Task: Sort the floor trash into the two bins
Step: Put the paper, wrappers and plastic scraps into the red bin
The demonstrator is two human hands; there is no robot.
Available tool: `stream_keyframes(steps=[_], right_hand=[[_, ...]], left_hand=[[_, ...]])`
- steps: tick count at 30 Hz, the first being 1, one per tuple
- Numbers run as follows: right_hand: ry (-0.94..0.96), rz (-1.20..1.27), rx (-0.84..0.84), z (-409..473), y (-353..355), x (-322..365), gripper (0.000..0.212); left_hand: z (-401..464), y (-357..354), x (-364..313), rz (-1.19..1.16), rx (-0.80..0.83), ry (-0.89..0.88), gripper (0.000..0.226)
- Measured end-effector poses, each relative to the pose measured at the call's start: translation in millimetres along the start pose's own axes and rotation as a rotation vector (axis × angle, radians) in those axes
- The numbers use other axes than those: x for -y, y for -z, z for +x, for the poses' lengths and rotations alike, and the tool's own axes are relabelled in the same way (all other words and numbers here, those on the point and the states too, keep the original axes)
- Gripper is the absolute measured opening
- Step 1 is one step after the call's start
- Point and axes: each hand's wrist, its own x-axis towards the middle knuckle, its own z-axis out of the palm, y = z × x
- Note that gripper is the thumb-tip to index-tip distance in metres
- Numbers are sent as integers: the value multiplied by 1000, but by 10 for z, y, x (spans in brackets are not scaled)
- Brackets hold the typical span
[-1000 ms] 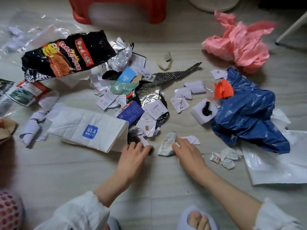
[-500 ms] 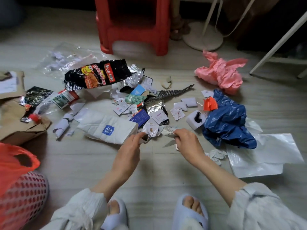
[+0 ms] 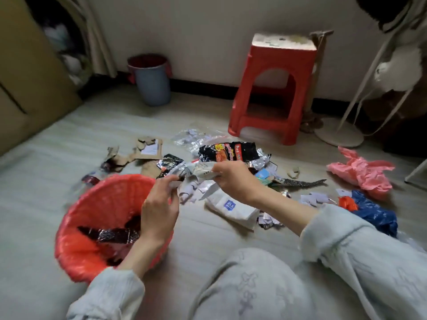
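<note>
1. Above the red bin's 2 o'clock rim: left hand pinches small scraps.
2. Right hand grips crumpled wrapper.
3. Floor trash pile at 1 o'clock of bin; grey bin by wall, 12 o'clock.

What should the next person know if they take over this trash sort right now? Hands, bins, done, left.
Left hand and right hand each pinch crumpled paper scraps, held beside the red-lined basket.
Basket sits at front left and holds foil wrapper pieces. Grey bin stands by the wall; its contents are not visible.
Left on the floor: black noodle wrapper, white paper bag, torn cardboard, pink bag, blue bag.
</note>
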Motion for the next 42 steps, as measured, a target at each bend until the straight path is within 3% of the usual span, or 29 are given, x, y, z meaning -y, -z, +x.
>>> stream_keyframes(steps=[3,6,9,13,17,27,31,38,40,42], right_hand=[[0,79,66,234,-296,561,17],[104,109,228,344,-514,942,21],[125,75,462,390,-545,1108,47],[38,79,633,333,-584,1087,68],[-52,115,594,186,-331,860,50],[-321,-43,394,-447,735,-562,38],[-500,-78,413,-902,1033,-1410,35],[-852,0,559,-1839,632,-2986,14],[-924,10,523,-2038,378,-3156,37],[-1011,31,464,-2236,54,-3413,47]], left_hand=[[-22,506,370,116,-52,150,34],[-140,832,670,172,-2,301,41],[-194,1017,714,152,7,402,51],[-143,1125,549,143,-22,335,42],[-83,971,375,119,153,241,38],[199,-427,-545,28,660,-57,37],[71,-1248,-901,-20,844,-114,35],[-328,-2621,-996,3,1088,-164,34],[-463,-2806,-936,18,1135,-176,34],[-686,-3124,-877,28,1220,-179,38]])
